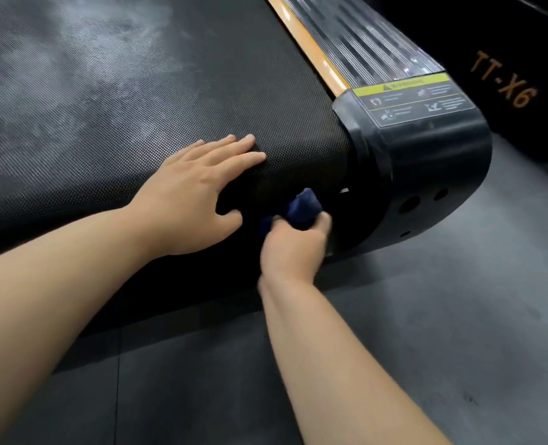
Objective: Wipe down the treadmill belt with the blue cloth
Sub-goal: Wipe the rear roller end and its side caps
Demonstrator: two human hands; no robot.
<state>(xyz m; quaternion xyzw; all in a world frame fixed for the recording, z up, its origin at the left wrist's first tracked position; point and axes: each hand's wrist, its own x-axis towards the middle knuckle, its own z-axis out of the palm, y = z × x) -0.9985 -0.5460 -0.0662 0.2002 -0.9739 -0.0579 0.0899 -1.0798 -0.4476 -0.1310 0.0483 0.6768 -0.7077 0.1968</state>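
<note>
Head view: my left hand (198,181) lies flat on the rear edge of the belt (170,101), palm down, its fingers (234,149) spread open and holding nothing, thumb curled over the rounded end of the belt; my right hand (295,242) is just beside it, lower, at the curved rear face of the belt, its fingers closed around the bunched blue cloth (305,207); the cloth is pressed against the dark rounded end where the belt turns under, close to the black end cap (427,175) at the right rear corner; the hand and cloth are slightly blurred. The belt is black with a fine dotted texture; pale, dusty smears cover its upper left part, while the strip near my left hand looks darker. Along the right side of the belt runs an orange strip (314,49), and beside it a ribbed side rail (362,43); a warning label (417,97) with a yellow band sits on top of the end cap; the cap's rear face shows round holes. Right of the treadmill a dark object bears orange lettering reading TT-X6 (504,81). Below, the grey floor (459,316) with a seam line on the left.
</note>
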